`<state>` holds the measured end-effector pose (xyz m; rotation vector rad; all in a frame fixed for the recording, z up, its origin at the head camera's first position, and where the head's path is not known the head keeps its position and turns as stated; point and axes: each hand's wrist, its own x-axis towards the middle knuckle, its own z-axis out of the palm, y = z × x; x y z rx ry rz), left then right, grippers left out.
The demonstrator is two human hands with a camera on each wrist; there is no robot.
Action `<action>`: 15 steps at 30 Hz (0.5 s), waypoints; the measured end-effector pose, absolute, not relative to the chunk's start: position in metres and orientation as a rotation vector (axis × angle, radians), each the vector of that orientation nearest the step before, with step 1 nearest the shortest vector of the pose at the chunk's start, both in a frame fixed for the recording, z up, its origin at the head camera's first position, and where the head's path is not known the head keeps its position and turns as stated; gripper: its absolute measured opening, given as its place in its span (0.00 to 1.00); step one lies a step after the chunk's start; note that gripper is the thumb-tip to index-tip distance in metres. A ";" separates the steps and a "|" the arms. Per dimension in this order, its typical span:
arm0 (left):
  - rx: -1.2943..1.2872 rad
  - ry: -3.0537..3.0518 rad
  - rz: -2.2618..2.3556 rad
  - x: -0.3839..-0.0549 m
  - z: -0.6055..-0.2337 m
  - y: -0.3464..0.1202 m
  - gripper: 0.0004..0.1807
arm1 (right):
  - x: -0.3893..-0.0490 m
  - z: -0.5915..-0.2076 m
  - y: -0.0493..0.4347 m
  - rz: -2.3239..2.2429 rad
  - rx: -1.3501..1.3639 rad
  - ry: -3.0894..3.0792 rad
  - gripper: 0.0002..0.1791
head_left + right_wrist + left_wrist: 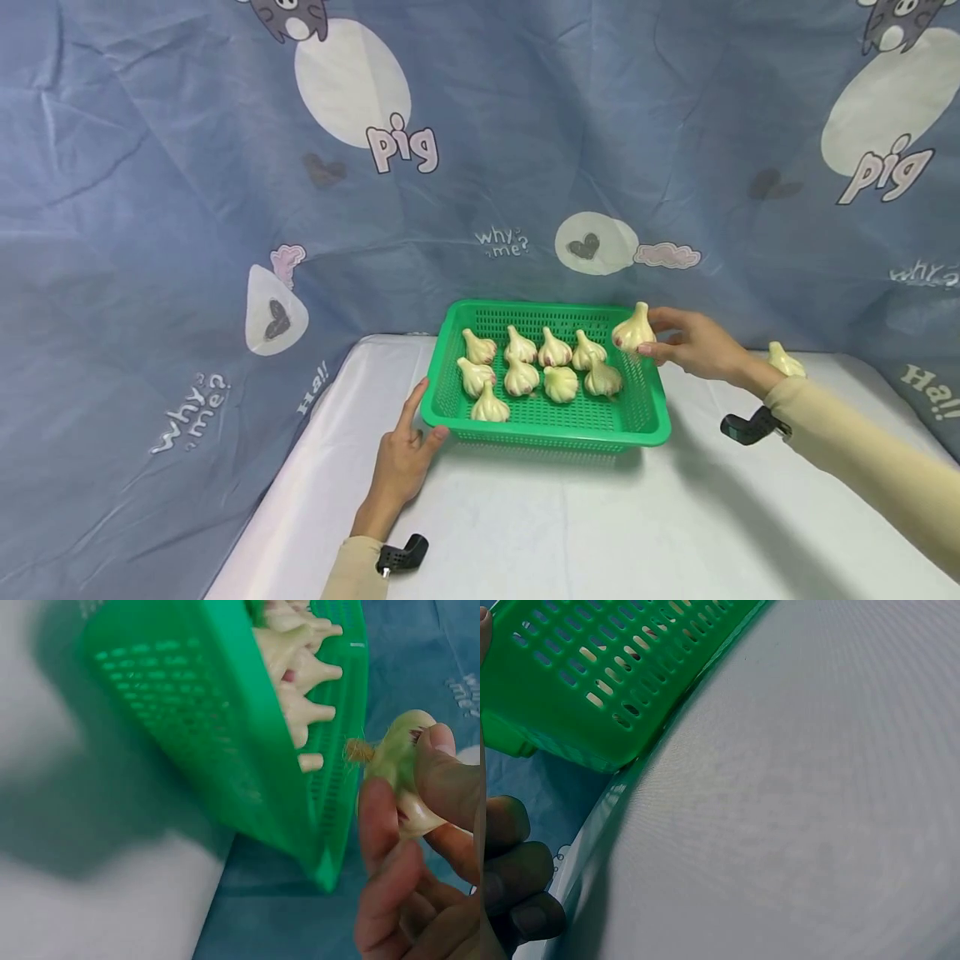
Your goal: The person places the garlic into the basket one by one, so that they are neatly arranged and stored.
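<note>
My right hand pinches a garlic bulb between thumb and fingers, stem up, over the right end of a green plastic basket. In the right wrist view, the held garlic bulb shows its brown root tuft beside the basket rim. Several pale garlic bulbs stand inside the basket in rough rows. My left hand touches the basket's front left corner, thumb at the front rim and index finger straight along the left side. Its other fingers hang loosely curled beneath.
One more garlic bulb lies on the white tabletop, partly behind the right wrist. A blue printed cloth hangs close behind the basket. Black straps with camera mounts sit on both wrists.
</note>
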<state>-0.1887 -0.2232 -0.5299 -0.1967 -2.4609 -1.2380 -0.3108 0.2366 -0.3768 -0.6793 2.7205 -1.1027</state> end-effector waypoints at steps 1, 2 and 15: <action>-0.196 -2.459 -1.236 -0.188 -0.530 -0.223 0.45 | -0.312 -0.377 0.233 -1.086 -0.701 2.732 0.31; -0.196 -2.457 -1.235 -0.188 -0.531 -0.223 0.45 | -0.312 -0.377 0.230 -1.067 -0.724 2.746 0.31; -0.203 -2.455 -1.250 -0.189 -0.531 -0.224 0.44 | -0.322 -0.390 0.180 -0.977 -1.095 2.675 0.26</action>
